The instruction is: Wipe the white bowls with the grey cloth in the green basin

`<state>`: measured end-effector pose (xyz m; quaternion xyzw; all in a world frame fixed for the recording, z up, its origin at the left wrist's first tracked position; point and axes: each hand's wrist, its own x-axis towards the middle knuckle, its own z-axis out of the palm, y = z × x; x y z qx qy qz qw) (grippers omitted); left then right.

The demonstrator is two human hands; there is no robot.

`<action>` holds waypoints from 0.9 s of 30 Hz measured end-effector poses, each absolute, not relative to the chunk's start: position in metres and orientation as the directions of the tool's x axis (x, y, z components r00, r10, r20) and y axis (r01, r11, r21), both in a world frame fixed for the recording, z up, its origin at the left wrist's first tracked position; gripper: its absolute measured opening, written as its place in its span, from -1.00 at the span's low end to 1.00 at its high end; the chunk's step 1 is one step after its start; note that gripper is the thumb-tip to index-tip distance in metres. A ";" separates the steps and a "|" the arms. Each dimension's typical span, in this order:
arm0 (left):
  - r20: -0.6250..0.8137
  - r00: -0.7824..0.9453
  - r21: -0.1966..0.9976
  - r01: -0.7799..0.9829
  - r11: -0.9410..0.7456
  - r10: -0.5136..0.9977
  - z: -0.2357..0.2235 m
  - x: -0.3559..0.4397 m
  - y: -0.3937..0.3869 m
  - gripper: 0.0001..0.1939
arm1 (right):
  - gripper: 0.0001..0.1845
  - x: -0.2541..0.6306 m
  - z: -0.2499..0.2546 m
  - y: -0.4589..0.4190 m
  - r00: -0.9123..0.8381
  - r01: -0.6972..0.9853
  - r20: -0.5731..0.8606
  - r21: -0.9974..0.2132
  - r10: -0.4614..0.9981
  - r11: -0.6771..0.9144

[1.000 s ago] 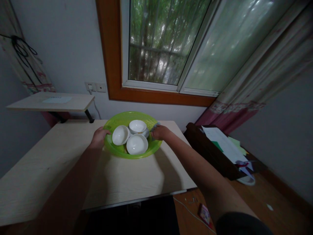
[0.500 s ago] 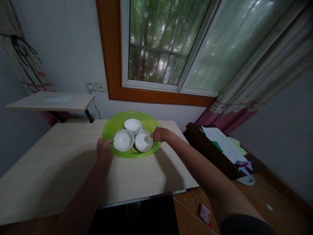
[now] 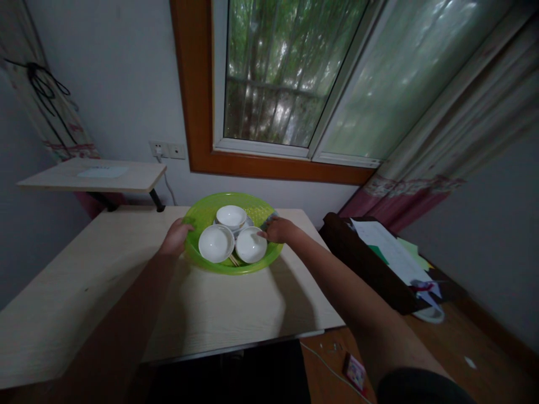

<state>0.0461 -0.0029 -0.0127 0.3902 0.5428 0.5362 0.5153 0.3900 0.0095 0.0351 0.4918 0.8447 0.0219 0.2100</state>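
A round lime-green plastic basket (image 3: 236, 269) stands on the pale wooden desk. Inside it are three white bowls: a left front bowl (image 3: 216, 243), a right front bowl (image 3: 251, 247) and a rear bowl (image 3: 231, 216). White dishware shows partly beneath them, and chopsticks (image 3: 233, 260) poke out between the front two. My left hand (image 3: 176, 235) is closed on the basket's left rim, thumb over the edge. At the right side my right hand (image 3: 278, 230) is closed around a grey-blue cloth (image 3: 270, 219), mostly hidden, its fingertips at the right front bowl's rim.
A small raised shelf (image 3: 96, 174) with a paper on it stands at the desk's back left. Behind the desk are a wall socket (image 3: 167, 150) and a window. To the right, a dark brown box (image 3: 366, 261) bears papers. A cable and a small pink box (image 3: 354, 371) lie on the floor.
My left hand has shifted up and outward along the basket's left rim. My right hand's fingertips have moved slightly over the right front bowl's rim. The whole view has drifted a little.
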 end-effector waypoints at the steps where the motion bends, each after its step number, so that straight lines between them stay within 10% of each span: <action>1: -0.152 -0.210 0.982 -0.145 0.123 0.966 -0.014 0.048 -0.003 -0.63 | -0.21 0.389 0.038 0.005 -0.412 0.830 -0.348 0.238 0.842 0.505; 27: -0.111 -0.365 0.990 -0.118 0.073 0.924 -0.024 0.059 -0.014 -0.70 | -0.05 0.341 0.061 -0.062 -0.322 0.935 -0.661 -0.112 0.678 0.335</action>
